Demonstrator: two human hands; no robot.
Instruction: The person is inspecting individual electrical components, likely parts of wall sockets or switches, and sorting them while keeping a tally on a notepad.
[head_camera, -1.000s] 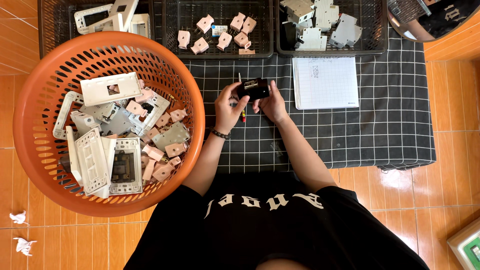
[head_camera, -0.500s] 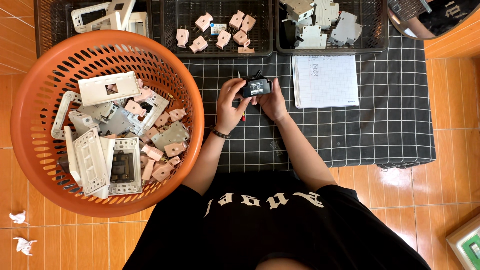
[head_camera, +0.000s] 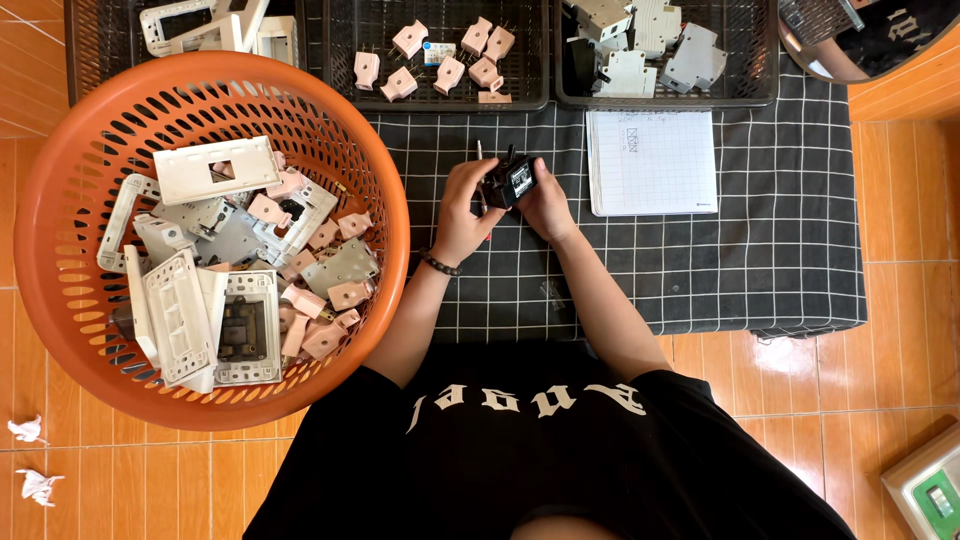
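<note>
Both of my hands hold a small black plug adapter (head_camera: 512, 180) with a pale label, above the black checked cloth (head_camera: 700, 270). My left hand (head_camera: 462, 208) grips its left side; a beaded bracelet sits on that wrist. My right hand (head_camera: 545, 205) cups its right side. A thin screwdriver (head_camera: 481, 175) lies on the cloth just behind my left fingers.
A large orange basket (head_camera: 60, 330) at the left holds white switch plates and pink plug parts. Three black mesh trays (head_camera: 540, 95) line the far edge with sorted pieces. A white notepad (head_camera: 650, 165) lies right of my hands. A green scale (head_camera: 930, 490) sits bottom right.
The black adapter has been turned in my hands, its label side facing up more, and the hands shifted slightly toward the far edge.
</note>
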